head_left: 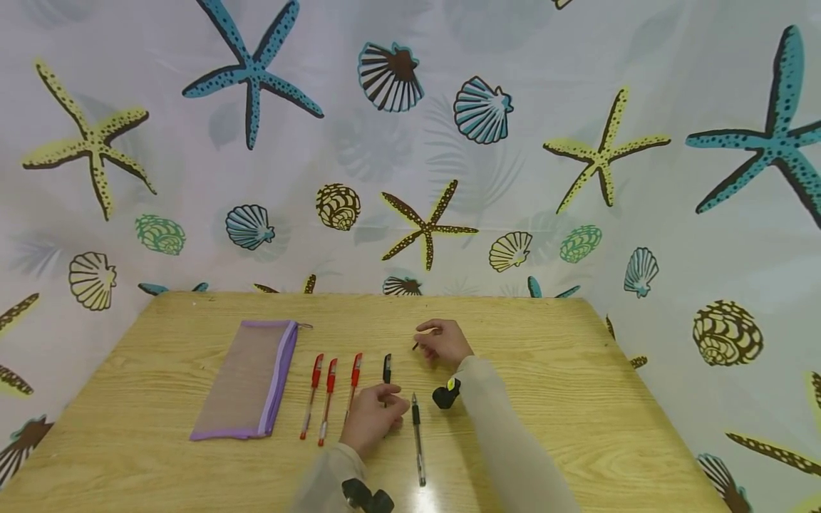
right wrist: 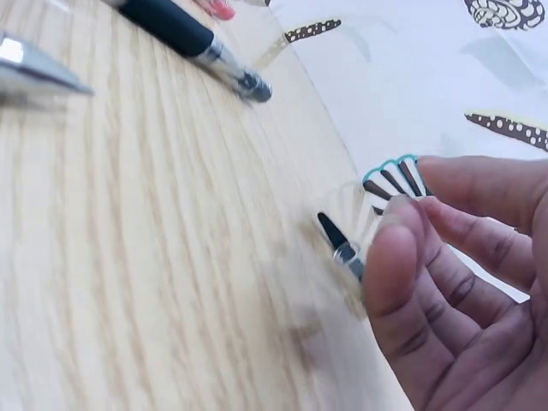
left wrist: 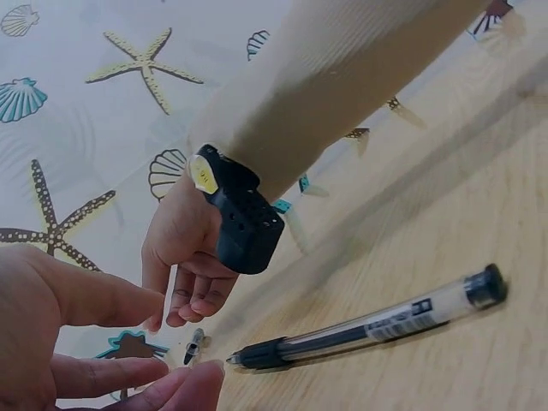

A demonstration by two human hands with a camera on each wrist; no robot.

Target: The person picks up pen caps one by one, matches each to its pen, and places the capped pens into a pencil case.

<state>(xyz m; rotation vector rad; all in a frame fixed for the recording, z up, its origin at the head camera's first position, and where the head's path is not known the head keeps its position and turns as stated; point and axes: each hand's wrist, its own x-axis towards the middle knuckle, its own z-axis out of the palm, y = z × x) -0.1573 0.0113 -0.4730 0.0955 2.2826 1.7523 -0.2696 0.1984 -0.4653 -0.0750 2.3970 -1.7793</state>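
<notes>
My right hand [head_left: 445,343] is above the table, its fingertips pinching a small black pen cap [right wrist: 341,247]; the thumb hides part of it. My left hand [head_left: 372,419] hovers over a black pen [head_left: 387,365], covering its lower part, with nothing between its parted fingers [left wrist: 120,300]. Just right of that hand lies an uncapped black gel pen [head_left: 417,438], clear-barrelled, its tip pointing away from me. In the left wrist view, this tip is close to the left fingertips; whether they touch I cannot tell.
Several red pens [head_left: 327,399] lie roughly parallel left of my left hand. Farther left is a flat mesh zip pouch [head_left: 246,377] with purple edging. A curtain [head_left: 423,149] printed with starfish and shells stands around the wooden table [head_left: 545,427].
</notes>
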